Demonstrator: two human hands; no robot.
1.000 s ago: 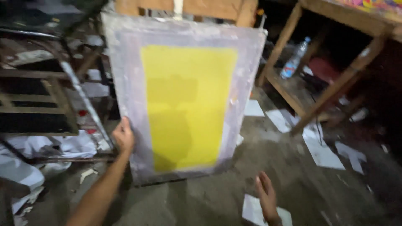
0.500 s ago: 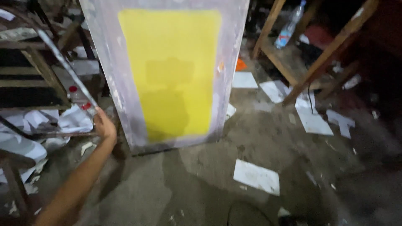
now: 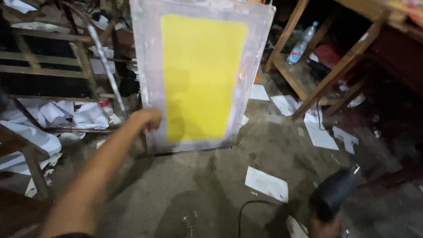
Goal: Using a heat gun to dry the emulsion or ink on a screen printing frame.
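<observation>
screen frame [image 3: 200, 75]: upright on floor [image 3: 185, 194], long axis vertical, yellow mesh facing camera | left hand [image 3: 145, 120]: fingers curled on lower-left edge | right hand [image 3: 324, 227]: low right, well apart, gripping dark dryer [image 3: 335, 191], finger detail blurred | nearer: left

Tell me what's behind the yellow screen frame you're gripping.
The screen frame stands on the floor, left hand on its edge. A wooden rack and crumpled paper show beside it; whatever it leans on is covered.
</observation>
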